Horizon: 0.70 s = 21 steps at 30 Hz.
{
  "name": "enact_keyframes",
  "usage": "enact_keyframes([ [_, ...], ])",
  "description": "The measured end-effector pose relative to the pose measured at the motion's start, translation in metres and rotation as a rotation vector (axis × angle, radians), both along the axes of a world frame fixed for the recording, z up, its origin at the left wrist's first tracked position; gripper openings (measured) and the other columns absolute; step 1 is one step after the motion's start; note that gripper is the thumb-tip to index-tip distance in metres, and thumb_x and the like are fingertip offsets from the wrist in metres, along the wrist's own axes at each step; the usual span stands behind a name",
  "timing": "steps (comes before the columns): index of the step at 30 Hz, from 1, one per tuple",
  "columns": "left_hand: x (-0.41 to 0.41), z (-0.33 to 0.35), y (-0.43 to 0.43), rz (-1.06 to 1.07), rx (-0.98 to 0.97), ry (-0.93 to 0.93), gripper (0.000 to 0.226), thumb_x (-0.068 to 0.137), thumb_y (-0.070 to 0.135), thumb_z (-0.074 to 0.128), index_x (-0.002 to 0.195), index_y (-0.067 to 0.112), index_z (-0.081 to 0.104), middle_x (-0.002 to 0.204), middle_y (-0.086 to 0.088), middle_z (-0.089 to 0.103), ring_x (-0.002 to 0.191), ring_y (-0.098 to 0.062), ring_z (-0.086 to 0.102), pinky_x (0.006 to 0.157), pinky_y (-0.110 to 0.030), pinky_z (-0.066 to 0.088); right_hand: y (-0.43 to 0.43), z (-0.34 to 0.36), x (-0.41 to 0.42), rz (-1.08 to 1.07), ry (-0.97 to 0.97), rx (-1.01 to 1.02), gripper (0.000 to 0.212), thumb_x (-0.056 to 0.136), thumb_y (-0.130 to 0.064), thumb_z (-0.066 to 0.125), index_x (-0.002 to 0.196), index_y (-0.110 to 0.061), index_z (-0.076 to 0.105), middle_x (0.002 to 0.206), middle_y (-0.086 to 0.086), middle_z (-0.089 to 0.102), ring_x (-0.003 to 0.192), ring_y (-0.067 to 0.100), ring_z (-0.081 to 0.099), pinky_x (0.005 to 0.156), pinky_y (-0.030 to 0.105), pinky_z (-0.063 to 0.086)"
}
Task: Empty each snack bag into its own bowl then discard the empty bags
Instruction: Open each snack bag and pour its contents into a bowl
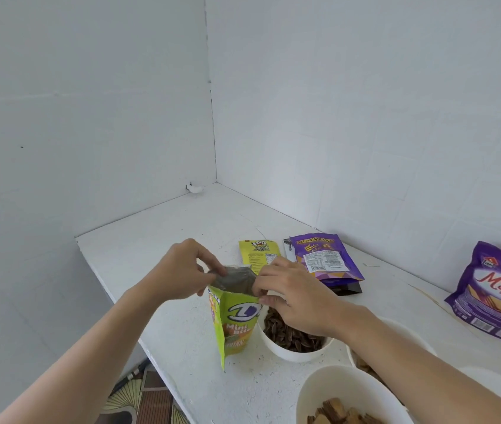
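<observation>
A green snack bag (234,322) stands upright above the white counter, its silver-lined top pulled apart. My left hand (179,270) pinches the top's left edge and my right hand (292,295) pinches its right edge. Just right of the bag, partly under my right hand, a white bowl (292,351) holds dark seeds. Another white bowl (329,390) at the near edge holds brown wafer pieces. A third bowl (408,332) is mostly hidden by my right forearm.
A flat yellow bag (260,254) and a purple wafer bag (324,258) lie behind my hands. A larger purple bag (497,295) stands at the right. White walls close the counter (157,240) at the back and right; its left edge drops to a patterned floor (139,399).
</observation>
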State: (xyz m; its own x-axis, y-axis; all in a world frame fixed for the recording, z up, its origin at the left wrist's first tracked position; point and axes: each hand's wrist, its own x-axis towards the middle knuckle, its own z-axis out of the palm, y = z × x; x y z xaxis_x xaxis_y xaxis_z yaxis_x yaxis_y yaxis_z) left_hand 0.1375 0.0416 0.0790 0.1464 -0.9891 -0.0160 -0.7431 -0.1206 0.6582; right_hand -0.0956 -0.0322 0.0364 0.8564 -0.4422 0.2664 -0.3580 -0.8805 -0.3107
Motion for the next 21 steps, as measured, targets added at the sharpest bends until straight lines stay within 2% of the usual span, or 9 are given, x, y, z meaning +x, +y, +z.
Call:
enact_keyframes([
  [3,-0.005,-0.002,0.002,-0.020,0.055,0.013,0.026,0.083,0.006,0.067,0.080,0.027,0.082,0.047,0.003,0.063,0.046,-0.004,0.056,0.048,-0.011,0.036,0.001,-0.003,-0.001,-0.054,-0.030,0.015,0.007,0.096,-0.035,0.061,0.099,-0.029,0.063,0.101,-0.020,0.056,0.107,0.006,0.041,0.097,0.040,0.039],
  [7,-0.005,-0.008,0.003,-0.032,0.069,0.102,0.020,0.081,0.009,0.073,0.083,0.026,0.082,0.071,-0.008,0.076,0.053,-0.008,0.064,0.061,-0.019,0.045,0.013,-0.012,0.002,-0.072,-0.019,-0.030,0.036,0.090,-0.062,0.056,0.113,-0.034,0.065,0.112,-0.018,0.055,0.118,0.007,0.037,0.099,0.036,0.032],
  [9,-0.007,-0.009,0.003,-0.023,0.049,0.095,0.020,0.081,0.007,0.072,0.082,0.025,0.081,0.073,-0.009,0.076,0.053,-0.010,0.065,0.063,-0.024,0.046,0.019,-0.017,0.008,-0.041,-0.092,-0.094,0.028,0.092,-0.055,0.058,0.104,-0.032,0.068,0.109,-0.016,0.056,0.116,0.010,0.040,0.095,0.037,0.033],
  [11,-0.009,-0.005,0.006,-0.020,0.020,0.104,0.021,0.082,0.005,0.070,0.081,0.023,0.080,0.071,-0.005,0.075,0.052,-0.010,0.063,0.059,-0.024,0.043,0.023,-0.017,0.013,-0.026,-0.196,-0.179,0.017,0.094,-0.041,0.061,0.092,-0.027,0.070,0.103,-0.013,0.057,0.111,0.014,0.046,0.090,0.040,0.037],
  [15,-0.010,0.017,0.013,0.034,-0.187,0.228,0.019,0.091,0.010,0.071,0.084,0.026,0.079,0.083,0.010,0.075,0.051,-0.011,0.058,0.055,-0.023,0.038,0.024,0.003,0.020,-0.088,-0.445,-0.201,0.011,0.093,-0.025,0.066,0.089,-0.015,0.068,0.103,-0.005,0.058,0.107,0.015,0.050,0.092,0.039,0.039],
  [18,-0.015,0.033,0.021,0.099,-0.408,0.417,0.009,0.095,0.027,0.070,0.090,0.027,0.078,0.089,0.005,0.073,0.054,-0.014,0.058,0.067,-0.028,0.046,0.026,0.027,0.020,-0.141,-0.639,-0.125,0.009,0.089,-0.017,0.071,0.086,-0.009,0.067,0.101,-0.004,0.058,0.104,0.013,0.052,0.090,0.041,0.045],
  [21,-0.031,0.035,0.033,0.007,-0.513,0.581,0.022,0.092,0.042,0.069,0.093,0.022,0.077,0.088,-0.004,0.072,0.070,-0.019,0.066,0.079,-0.035,0.055,0.029,0.054,0.014,-0.162,-0.805,-0.037,0.010,0.088,-0.012,0.070,0.082,-0.007,0.065,0.096,-0.006,0.058,0.100,0.018,0.057,0.085,0.044,0.049],
])
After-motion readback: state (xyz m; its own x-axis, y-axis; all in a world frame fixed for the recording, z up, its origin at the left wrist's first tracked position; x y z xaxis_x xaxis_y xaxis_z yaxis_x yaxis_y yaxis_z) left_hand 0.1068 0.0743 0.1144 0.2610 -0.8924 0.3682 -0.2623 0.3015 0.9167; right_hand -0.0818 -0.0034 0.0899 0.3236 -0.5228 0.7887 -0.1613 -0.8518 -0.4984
